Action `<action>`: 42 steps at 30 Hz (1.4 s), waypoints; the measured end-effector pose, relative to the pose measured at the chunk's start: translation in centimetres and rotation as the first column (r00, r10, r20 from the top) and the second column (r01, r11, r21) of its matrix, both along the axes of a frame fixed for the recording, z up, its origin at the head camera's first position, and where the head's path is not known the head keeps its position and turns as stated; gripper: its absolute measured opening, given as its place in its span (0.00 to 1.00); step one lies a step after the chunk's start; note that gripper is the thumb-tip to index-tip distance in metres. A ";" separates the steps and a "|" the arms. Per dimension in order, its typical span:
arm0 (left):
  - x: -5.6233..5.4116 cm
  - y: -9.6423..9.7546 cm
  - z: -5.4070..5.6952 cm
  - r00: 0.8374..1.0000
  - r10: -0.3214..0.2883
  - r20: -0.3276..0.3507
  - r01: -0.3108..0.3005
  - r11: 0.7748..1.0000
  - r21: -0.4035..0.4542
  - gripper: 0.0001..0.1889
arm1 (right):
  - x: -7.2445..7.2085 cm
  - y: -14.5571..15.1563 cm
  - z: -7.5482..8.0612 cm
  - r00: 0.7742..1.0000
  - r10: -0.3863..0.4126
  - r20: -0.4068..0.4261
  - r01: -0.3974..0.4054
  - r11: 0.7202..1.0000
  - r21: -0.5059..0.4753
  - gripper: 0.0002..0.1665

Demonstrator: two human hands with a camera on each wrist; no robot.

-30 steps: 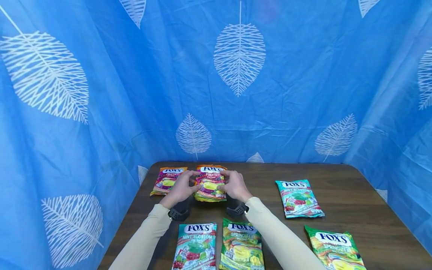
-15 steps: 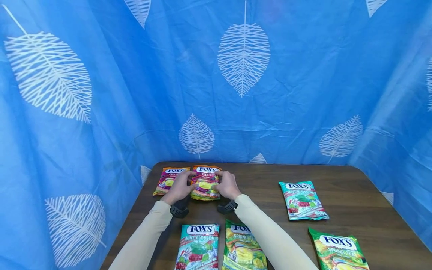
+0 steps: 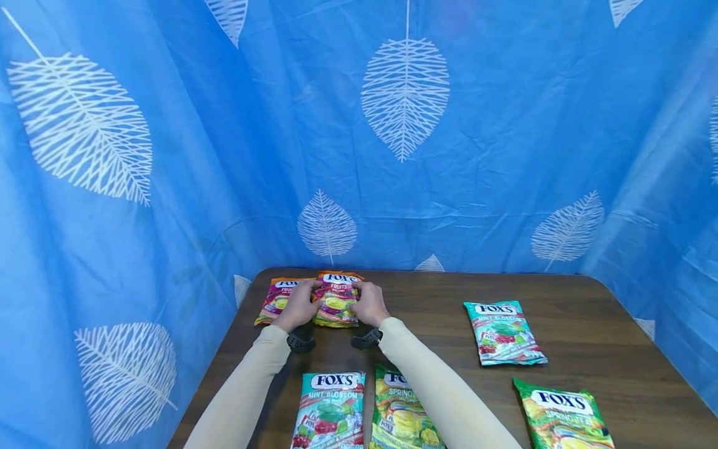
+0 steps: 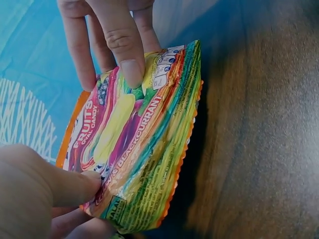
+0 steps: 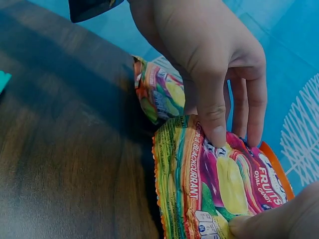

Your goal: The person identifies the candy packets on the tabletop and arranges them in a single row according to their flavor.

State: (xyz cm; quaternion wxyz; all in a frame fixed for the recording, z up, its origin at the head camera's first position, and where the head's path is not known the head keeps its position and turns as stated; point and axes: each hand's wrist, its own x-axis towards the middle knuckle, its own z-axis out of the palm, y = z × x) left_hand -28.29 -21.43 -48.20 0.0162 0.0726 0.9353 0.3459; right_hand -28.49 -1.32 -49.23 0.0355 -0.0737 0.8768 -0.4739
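Observation:
Both hands hold one purple-and-orange Fox's Fruits candy bag (image 3: pixel 338 300) by its two sides at the back left of the table. My left hand (image 3: pixel 301 304) grips its left edge, thumb on the printed front and fingers going behind. On the opposite edge, my right hand (image 3: pixel 371 303) pinches it the same way. The left wrist view shows the candy bag (image 4: pixel 119 134) face up over the wood with a dark shadow beside it. A second Fruits candy bag (image 3: pixel 275 302) lies just left, partly hidden by my left hand; the right wrist view shows its end (image 5: pixel 162 92) behind the held one.
Nearer on the dark wood table (image 3: pixel 426 312) lie a teal Mint Blossom bag (image 3: pixel 328 411) and a green Spring Tea bag (image 3: pixel 402 415), the latter partly under my right forearm. Another Mint Blossom bag (image 3: pixel 503 333) and Spring Tea bag (image 3: pixel 563 416) lie right. A blue leaf-print curtain (image 3: pixel 471 156) surrounds the table.
Both hands have shifted the held Fruits candy bag left, closer to the second Fruits bag, whose right side is now more covered. The head view has turned slightly; the other bags stay put.

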 end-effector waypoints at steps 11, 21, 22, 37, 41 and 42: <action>-0.4 0.1 -0.9 0.999 0.042 0.010 -0.042 0.999 0.018 0.25 | -0.2 -0.5 -0.7 0.999 -0.031 0.018 0.031 0.999 0.013 0.37; -0.3 0.0 -1.2 0.998 0.062 0.007 -0.062 0.998 -0.019 0.26 | -0.3 -1.0 -1.3 0.999 -0.040 0.021 0.040 0.999 0.008 0.38; -0.2 0.0 -1.2 0.998 0.063 0.010 -0.063 0.998 -0.020 0.26 | -0.3 -1.0 -1.3 0.999 -0.041 0.020 0.041 0.999 0.009 0.38; 0.0 0.3 -1.5 0.996 0.082 0.039 -0.080 0.996 -0.044 0.27 | -0.1 -1.2 -1.4 0.999 -0.030 0.030 0.029 0.999 0.035 0.38; 0.1 0.4 -1.4 0.996 0.079 0.038 -0.077 0.995 -0.070 0.27 | 0.0 -1.2 -1.2 0.999 -0.026 0.019 0.025 0.998 0.050 0.37; 0.1 0.5 -1.3 0.996 0.078 0.040 -0.075 0.994 -0.080 0.27 | 0.1 -1.2 -1.1 1.000 -0.026 0.014 0.025 0.998 0.064 0.37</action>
